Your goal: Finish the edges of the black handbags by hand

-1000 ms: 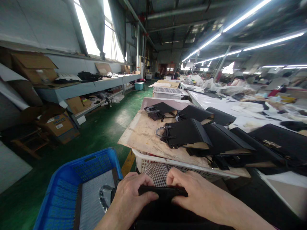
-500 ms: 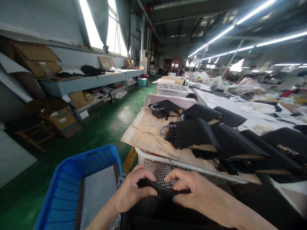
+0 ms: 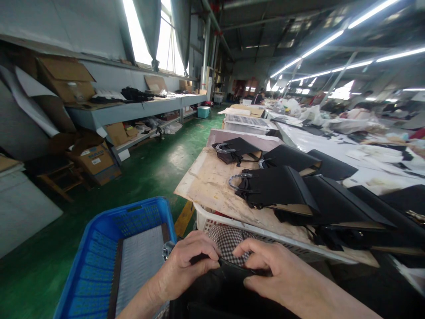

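Observation:
A black handbag [image 3: 226, 294] lies close to me at the bottom of the view, its opening facing up and its inside dark. My left hand [image 3: 187, 263] pinches the bag's top edge between thumb and fingers. On the same edge, a little to the right, my right hand [image 3: 275, 270] grips with curled fingers and the thumb on the near side. Brown-and-white checked cloth [image 3: 227, 241] shows just beyond the edge. A shiny, clear-wrapped piece [image 3: 168, 250] sticks out beside my left wrist. The lower part of the bag is out of frame.
A blue plastic crate [image 3: 89, 248] stands at left with a grey sheet inside. Ahead, several black bags [image 3: 275, 186] lie on a worn board [image 3: 202, 177] above a white basket [image 3: 202, 217]. A long bench [image 3: 133, 110] runs along the left wall.
The view has turned slightly left, so the surroundings sit farther right. Both hands stay on the bag's edge; the left thumb and fingertips have come closer together.

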{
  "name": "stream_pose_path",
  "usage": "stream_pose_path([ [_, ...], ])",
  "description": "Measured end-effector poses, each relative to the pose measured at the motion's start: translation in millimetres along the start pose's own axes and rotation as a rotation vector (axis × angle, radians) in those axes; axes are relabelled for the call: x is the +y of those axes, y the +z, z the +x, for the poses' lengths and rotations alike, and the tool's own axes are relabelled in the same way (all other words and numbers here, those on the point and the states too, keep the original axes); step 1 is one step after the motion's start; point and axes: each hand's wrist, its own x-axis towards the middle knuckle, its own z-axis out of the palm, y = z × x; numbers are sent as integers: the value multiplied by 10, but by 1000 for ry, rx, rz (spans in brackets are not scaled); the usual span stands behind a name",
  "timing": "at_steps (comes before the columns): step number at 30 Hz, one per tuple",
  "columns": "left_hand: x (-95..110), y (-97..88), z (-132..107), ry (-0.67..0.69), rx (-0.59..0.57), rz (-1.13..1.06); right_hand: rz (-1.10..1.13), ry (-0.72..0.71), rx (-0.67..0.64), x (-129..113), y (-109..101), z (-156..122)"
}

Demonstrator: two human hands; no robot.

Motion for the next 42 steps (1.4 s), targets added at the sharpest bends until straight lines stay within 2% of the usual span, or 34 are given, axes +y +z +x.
stream_pose_path([
  [8,189,12,88,127,-81,342,-129,14,81,-108,-40,-89],
  [11,275,10,116,74,-135,409,-142,-5,72,-60,-5,-101],
  [18,437,-34,289,-178,-350,514,-187,-19,110,-9,43,-120],
  [22,474,-46,373,-197,-431,561,-202,-20,115,37,47,-146],
  [25,447,-32,333,-147,-424,505,-166,-21,127,105,52,-161],
  [29,323,37,196,-14,-263,374,-123,-19,130,96,10,-208],
  [32,228,103,129,119,-170,396,-87,-9,115,50,-33,-244],
  [35,197,137,129,201,-164,459,-76,-11,105,54,-45,-250],
  [38,230,128,163,174,-215,475,-104,-11,118,97,-26,-235],
  [42,309,84,221,22,-305,444,-123,-31,146,118,3,-224],
])
